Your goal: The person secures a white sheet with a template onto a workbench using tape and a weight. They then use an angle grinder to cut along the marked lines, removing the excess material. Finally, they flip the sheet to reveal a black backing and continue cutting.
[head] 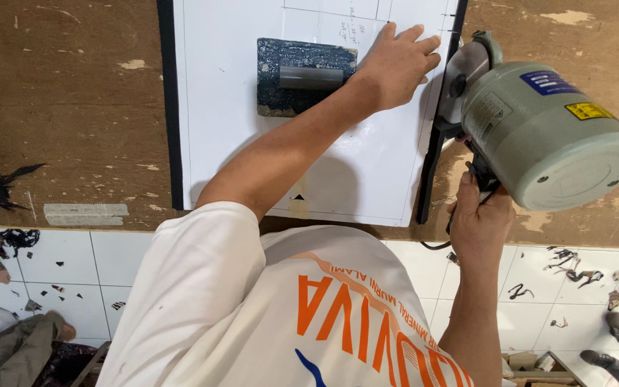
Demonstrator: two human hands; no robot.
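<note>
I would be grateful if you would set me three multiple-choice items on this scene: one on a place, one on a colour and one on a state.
1. Where does the left hand rest?
A. On the white sheet, beside the dark block
B. On the tiled floor
C. On the motor housing

2. What colour is the body of the cutting machine?
A. Red
B. Pale grey-green
C. Black

3. How is the right hand?
A. Open in the air
B. Flat on the table
C. Closed on the cutting machine's handle

Answers:
1. A: its fingers lie spread on the sheet.
2. B: the round housing is grey-green.
3. C: its fingers wrap the handle below the housing.
</note>
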